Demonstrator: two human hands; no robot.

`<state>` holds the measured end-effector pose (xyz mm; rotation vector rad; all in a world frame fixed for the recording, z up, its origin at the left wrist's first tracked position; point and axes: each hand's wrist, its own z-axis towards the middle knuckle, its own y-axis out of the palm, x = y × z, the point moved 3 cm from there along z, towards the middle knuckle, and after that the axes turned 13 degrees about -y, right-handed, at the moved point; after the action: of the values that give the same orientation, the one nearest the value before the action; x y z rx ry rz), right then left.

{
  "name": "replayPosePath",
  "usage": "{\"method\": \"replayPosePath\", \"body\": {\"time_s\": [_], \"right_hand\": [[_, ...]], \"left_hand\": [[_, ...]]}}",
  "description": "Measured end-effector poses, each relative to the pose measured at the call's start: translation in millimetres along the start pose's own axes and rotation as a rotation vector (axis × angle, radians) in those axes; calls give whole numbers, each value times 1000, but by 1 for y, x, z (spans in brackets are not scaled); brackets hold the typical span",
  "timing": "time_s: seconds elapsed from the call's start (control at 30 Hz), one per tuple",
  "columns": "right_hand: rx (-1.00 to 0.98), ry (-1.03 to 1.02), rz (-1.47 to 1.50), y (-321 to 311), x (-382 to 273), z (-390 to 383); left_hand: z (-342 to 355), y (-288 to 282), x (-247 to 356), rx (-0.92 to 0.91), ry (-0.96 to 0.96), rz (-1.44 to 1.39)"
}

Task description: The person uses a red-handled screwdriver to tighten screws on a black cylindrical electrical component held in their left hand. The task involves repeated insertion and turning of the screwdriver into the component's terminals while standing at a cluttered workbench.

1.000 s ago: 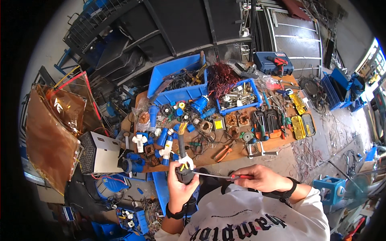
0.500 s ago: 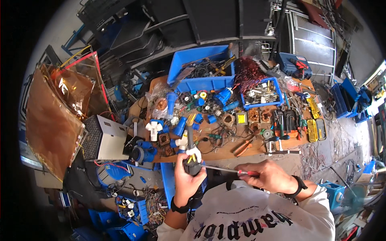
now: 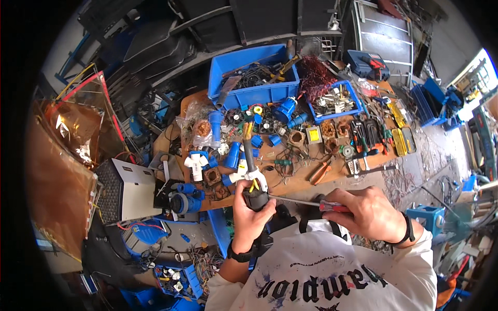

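My left hand [image 3: 249,220] is closed around a black plug body [image 3: 255,198] with a white clamp [image 3: 257,177] and yellow-sheathed wires showing. A thick dark cable [image 3: 248,155] runs up from it over the table, ending in bare-looking yellowish wire tips. My right hand [image 3: 368,212] grips the red handle of a screwdriver [image 3: 336,207]. Its long metal shaft reaches left to the side of the plug body; whether the tip sits in a screw is too small to tell. Blue and white plug and socket parts [image 3: 233,154] lie just beyond my left hand.
A cluttered wooden table [image 3: 290,180] carries blue bins [image 3: 251,96], hand tools [image 3: 363,142], orange-handled pliers [image 3: 319,171] and a yellow bit case [image 3: 402,141]. At the left stand leaning brown panels [image 3: 62,176] and a white box [image 3: 132,189]. A blue machine [image 3: 425,215] sits at the right.
Both hands, the plug and the screwdriver appear higher and further right in the picture than a second ago. The scene behind has shifted too. Both hands keep their holds.
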<state>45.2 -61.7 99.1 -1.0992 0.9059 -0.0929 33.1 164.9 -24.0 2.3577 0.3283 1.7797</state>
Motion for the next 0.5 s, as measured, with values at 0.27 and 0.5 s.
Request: {"method": "replayPosePath", "body": {"time_s": [0.27, 0.5], "right_hand": [[70, -103, -224, -7, -24, 4], [167, -75, -165, -4, -30, -1]], "left_hand": [[2, -4, 11, -76, -47, -69], [10, 2, 14, -171, -62, -29]]}}
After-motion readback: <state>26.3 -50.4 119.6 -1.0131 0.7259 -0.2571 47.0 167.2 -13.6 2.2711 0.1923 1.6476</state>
